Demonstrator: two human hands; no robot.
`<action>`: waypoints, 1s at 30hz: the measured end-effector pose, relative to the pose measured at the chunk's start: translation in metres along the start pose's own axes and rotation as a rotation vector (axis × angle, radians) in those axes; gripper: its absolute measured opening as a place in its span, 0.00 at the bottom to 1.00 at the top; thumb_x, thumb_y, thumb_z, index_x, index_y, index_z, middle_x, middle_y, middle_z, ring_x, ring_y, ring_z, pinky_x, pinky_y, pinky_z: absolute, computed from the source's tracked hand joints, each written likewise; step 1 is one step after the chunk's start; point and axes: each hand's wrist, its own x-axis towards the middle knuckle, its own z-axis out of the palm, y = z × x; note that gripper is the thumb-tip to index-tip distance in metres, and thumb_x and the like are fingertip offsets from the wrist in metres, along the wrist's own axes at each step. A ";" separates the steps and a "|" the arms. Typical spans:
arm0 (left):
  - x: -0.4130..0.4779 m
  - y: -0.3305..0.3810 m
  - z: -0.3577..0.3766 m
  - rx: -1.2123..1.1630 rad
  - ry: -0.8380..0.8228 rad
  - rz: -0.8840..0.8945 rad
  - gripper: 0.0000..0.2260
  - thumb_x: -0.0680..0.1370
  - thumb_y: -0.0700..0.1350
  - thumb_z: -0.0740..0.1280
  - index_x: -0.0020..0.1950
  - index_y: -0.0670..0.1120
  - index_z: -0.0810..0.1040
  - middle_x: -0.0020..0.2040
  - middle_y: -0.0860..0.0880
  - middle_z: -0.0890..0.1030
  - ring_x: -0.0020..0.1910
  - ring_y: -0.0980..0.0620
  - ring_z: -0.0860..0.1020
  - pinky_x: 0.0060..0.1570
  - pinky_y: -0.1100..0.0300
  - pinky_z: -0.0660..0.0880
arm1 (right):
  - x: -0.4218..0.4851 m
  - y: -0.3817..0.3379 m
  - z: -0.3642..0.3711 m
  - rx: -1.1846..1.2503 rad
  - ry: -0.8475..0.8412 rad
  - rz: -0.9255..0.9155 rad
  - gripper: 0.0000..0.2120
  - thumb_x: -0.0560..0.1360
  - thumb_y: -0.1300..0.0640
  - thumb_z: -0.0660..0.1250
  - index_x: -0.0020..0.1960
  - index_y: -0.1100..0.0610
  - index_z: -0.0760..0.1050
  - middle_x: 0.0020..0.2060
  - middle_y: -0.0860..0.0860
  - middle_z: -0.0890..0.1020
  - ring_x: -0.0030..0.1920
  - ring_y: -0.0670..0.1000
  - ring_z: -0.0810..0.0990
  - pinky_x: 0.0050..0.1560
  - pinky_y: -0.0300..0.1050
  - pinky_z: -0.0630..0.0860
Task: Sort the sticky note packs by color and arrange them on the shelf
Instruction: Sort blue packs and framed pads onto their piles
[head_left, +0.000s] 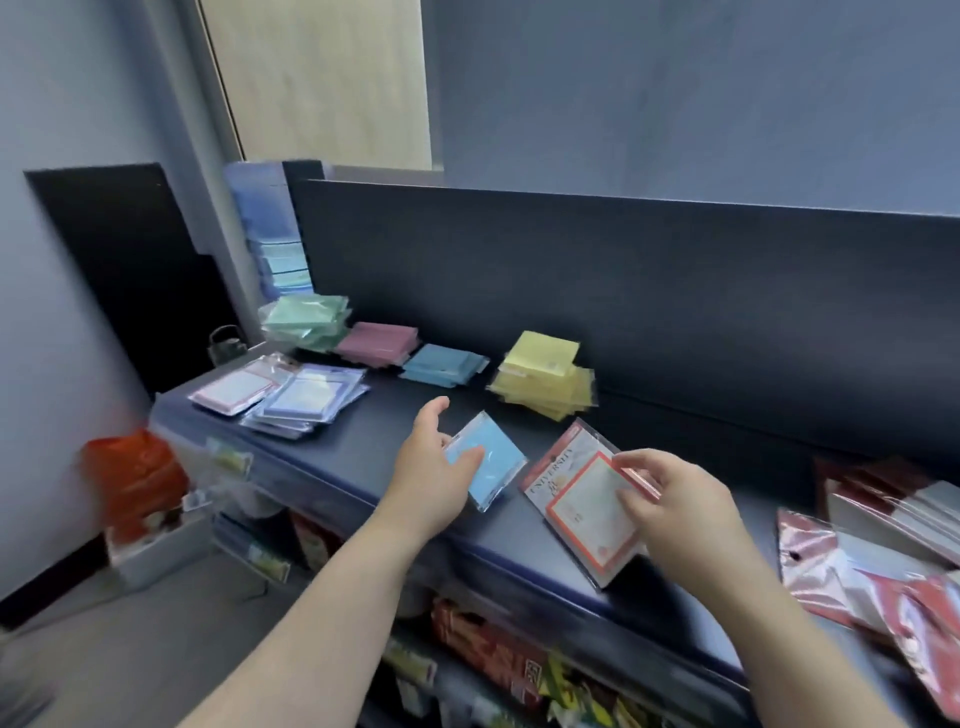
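My left hand (431, 467) holds a light blue sticky note pack (491, 462) just above the dark shelf top (363, 457), thumb across its face. My right hand (670, 499) pinches the right edge of a red-bordered pack (582, 499) in clear wrap, tilted over the shelf's front. Sorted stacks line the back panel: green (306, 322), pink (376, 343), blue (444, 364) and yellow (545, 376). Red-bordered packs (236, 392) and blue-bordered packs (306, 400) lie at the left end.
A loose heap of red and clear packs (878, 566) covers the shelf's right end. A tall dark back panel (623, 291) runs behind the stacks. Lower shelves hold boxed goods (493, 649). An orange bag (135, 473) sits on the floor at the left.
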 end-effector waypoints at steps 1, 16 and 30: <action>0.006 -0.006 -0.007 -0.070 0.028 -0.023 0.26 0.78 0.43 0.65 0.73 0.52 0.60 0.50 0.48 0.76 0.45 0.52 0.77 0.43 0.61 0.75 | 0.003 -0.006 0.005 0.040 -0.004 0.010 0.13 0.75 0.60 0.64 0.54 0.46 0.78 0.49 0.45 0.80 0.49 0.46 0.75 0.44 0.39 0.66; 0.205 -0.015 -0.074 0.083 -0.194 0.150 0.14 0.77 0.37 0.57 0.54 0.49 0.78 0.54 0.46 0.80 0.43 0.46 0.79 0.52 0.52 0.78 | 0.070 -0.101 0.102 0.414 0.330 0.127 0.10 0.78 0.63 0.62 0.43 0.51 0.77 0.42 0.46 0.82 0.39 0.42 0.78 0.34 0.34 0.71; 0.224 -0.058 -0.140 0.073 -0.603 0.178 0.09 0.80 0.52 0.60 0.54 0.51 0.77 0.53 0.46 0.82 0.51 0.46 0.79 0.48 0.52 0.77 | 0.111 -0.180 0.186 0.794 0.366 0.237 0.15 0.77 0.71 0.55 0.49 0.56 0.76 0.41 0.52 0.81 0.41 0.53 0.77 0.44 0.48 0.72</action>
